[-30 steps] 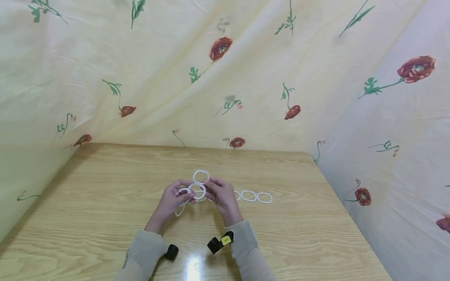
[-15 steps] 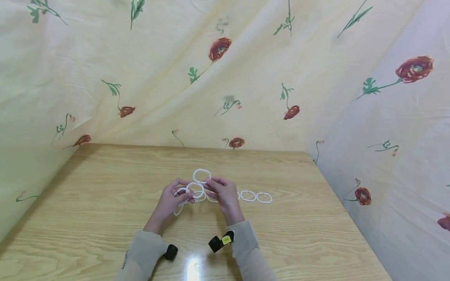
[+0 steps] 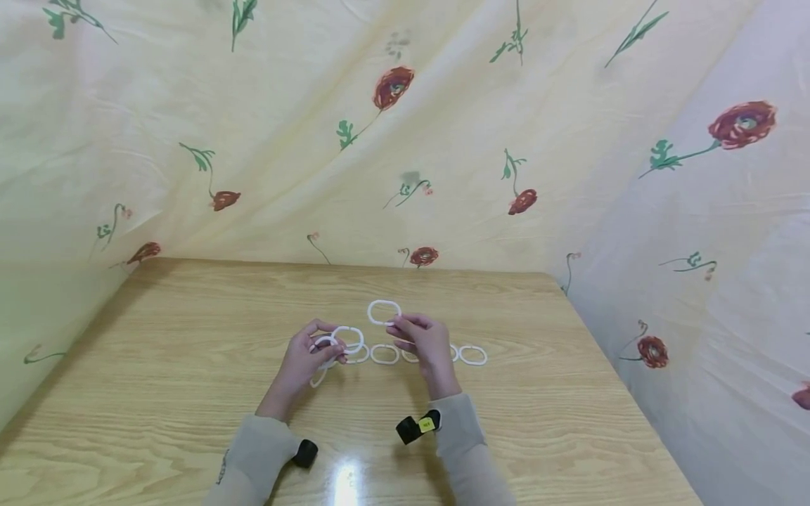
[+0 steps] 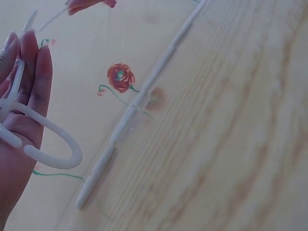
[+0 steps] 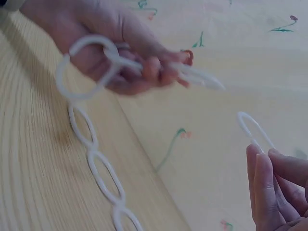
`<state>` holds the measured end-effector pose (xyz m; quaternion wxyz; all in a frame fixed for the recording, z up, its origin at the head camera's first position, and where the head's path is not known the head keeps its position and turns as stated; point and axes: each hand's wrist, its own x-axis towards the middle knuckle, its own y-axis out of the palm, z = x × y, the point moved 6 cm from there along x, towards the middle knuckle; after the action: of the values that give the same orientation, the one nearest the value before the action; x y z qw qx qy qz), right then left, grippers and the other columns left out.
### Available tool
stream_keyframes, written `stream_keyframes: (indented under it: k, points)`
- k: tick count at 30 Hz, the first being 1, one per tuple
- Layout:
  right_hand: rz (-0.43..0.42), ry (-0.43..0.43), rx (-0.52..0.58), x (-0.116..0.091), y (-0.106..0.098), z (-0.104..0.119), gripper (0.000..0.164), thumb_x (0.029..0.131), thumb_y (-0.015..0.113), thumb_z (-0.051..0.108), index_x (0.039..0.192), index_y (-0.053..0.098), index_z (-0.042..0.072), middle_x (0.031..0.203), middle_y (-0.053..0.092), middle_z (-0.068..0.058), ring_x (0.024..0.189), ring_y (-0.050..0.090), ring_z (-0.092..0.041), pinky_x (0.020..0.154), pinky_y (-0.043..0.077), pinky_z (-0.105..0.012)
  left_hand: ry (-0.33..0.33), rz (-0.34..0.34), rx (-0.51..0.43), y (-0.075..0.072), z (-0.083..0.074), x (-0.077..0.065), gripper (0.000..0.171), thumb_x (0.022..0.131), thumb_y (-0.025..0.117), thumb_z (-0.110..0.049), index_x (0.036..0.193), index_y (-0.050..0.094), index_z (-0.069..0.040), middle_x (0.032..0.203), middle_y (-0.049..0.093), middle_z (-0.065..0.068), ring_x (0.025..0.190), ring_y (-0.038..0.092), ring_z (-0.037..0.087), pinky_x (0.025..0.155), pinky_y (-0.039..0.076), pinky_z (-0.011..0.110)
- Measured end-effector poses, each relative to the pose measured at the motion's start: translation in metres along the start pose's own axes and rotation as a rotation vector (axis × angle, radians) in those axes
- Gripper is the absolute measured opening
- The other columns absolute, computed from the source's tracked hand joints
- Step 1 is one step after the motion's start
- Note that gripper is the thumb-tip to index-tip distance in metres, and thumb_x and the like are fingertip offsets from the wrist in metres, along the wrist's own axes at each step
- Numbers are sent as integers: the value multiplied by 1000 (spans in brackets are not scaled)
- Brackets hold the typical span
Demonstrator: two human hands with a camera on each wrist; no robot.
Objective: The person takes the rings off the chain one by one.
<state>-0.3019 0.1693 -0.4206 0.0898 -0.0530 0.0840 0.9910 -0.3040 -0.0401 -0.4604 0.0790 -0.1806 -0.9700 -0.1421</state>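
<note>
My left hand (image 3: 297,362) pinches one of several white plastic C-links joined into a short chain. One link (image 3: 363,340) stands out past the fingertips; another link (image 4: 53,161) hangs by the palm, its gap showing in the left wrist view. My right hand (image 3: 433,348) pinches a single white link (image 3: 383,302) between thumb and fingers, raised above the table and apart from the chain. In the right wrist view that single link (image 5: 241,119) points up from the fingertips, and the left hand (image 5: 115,33) with its chain is opposite.
A row of white links (image 3: 384,363) lies side by side on the wooden table (image 3: 221,316), beyond and partly behind the hands. A flowered cloth (image 3: 285,126) stands behind the table and along its sides. Each wrist wears a black camera (image 3: 408,429).
The right hand has moved to the right, taking its link away from the left hand's chain, so a gap now lies between them. The left hand has barely moved.
</note>
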Motion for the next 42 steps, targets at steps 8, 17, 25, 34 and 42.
stream_keyframes:
  k: [8,17,25,34,42]
  points:
    - [-51,-17,-76,0,-35,8,24,90,65,1,109,62,-15,74,73,1,65,70,-6,59,59,-19,20,9,0,-1,-3,-1,25,89,64,1,106,56,-16,84,70,-5,71,69,7,72,60,21]
    - [-101,4,-135,-4,-80,11,20,90,64,0,106,63,-12,70,72,4,65,70,-6,62,60,-21,26,2,2,-2,-3,-2,25,90,64,1,105,57,-18,84,70,-6,71,69,6,71,60,20]
    - [-115,67,-200,-7,-119,10,32,92,63,1,117,56,-16,74,73,3,67,71,-4,64,59,-17,17,-1,-4,-1,-5,-2,23,90,64,-2,105,56,-18,83,70,-6,71,69,6,71,60,20]
    - [-89,126,-328,-14,-148,5,31,93,62,4,117,58,-15,78,74,0,69,71,-5,68,60,-18,15,5,-10,0,-2,-1,23,91,63,-1,106,56,-17,84,70,-6,72,69,6,72,60,20]
    - [-85,186,-446,-19,-164,-2,28,92,64,5,112,60,-14,77,73,-4,69,71,-9,65,59,-19,5,9,-23,1,-2,-2,22,91,63,-1,105,56,-17,84,71,-5,73,69,6,73,60,20]
